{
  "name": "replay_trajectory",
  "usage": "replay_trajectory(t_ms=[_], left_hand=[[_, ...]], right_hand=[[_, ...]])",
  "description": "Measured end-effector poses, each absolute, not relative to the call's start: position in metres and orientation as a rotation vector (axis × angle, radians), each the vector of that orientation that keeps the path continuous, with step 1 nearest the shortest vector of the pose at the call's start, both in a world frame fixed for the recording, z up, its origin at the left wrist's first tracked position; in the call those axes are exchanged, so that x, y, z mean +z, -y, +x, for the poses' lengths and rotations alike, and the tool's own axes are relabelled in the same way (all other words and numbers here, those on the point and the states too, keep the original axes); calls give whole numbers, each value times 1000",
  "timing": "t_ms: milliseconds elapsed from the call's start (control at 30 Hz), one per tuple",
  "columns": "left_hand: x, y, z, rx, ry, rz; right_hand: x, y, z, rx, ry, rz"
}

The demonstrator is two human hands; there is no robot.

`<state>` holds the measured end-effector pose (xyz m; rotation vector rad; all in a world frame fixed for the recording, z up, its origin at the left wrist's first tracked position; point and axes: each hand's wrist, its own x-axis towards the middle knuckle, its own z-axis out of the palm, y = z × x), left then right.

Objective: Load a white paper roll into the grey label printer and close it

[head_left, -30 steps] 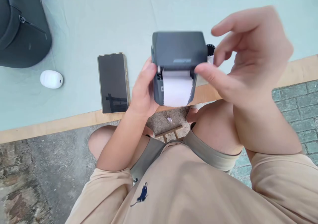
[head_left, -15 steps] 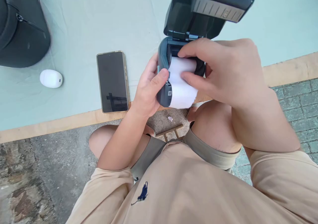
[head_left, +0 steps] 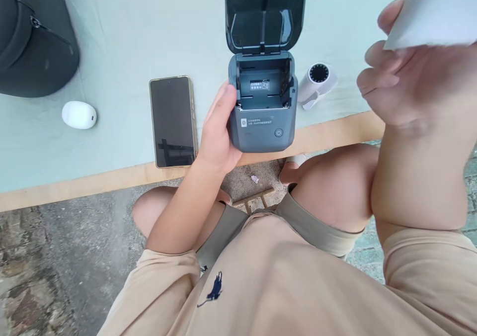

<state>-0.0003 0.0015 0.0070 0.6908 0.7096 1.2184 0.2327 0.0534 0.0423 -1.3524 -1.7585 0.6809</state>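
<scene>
My left hand [head_left: 219,132] is closed round the left side of a dark blue-grey portable label printer [head_left: 261,134], held over the table's front edge. The printer's lid [head_left: 264,18] is flipped up, and no paper lies in its compartment. At the upper right, my right hand [head_left: 413,82] is raised with its palm up and its fingers curled at white paper [head_left: 439,15], which the frame edge cuts off. Some of its fingers are behind the paper. Just right of the printer, a small white roll with a black toothed core [head_left: 316,80] lies on the table.
A phone [head_left: 173,122] with a dark screen lies left of the printer at the table edge [head_left: 112,179]. Farther left are a white rounded case [head_left: 79,115] and a black zippered bag [head_left: 37,42]. My knees are below the table edge.
My right hand has lifted the white paper out of the printer and moved up and right. The printer has turned to face me more squarely, and the small roll beside it has come into view.
</scene>
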Motion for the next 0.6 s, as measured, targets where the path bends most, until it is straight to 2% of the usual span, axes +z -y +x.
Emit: replay_trajectory(t_ms=[67, 100, 200, 400, 600], left_hand=[[7, -2, 0, 1220, -721, 689], [8, -3, 0, 1214, -738, 689], [10, -2, 0, 1196, -800, 701], [7, -3, 1, 1207, -741, 738], [7, -3, 0, 1195, -819, 714]], right_hand=[[30, -68, 249, 1094, 1528, -1373], [25, -73, 254, 1094, 1308, -1353], [11, -77, 258, 919, 1164, -1356], [6, -66, 256, 469, 1608, -1407], [11, -60, 262, 263, 1778, -1607]])
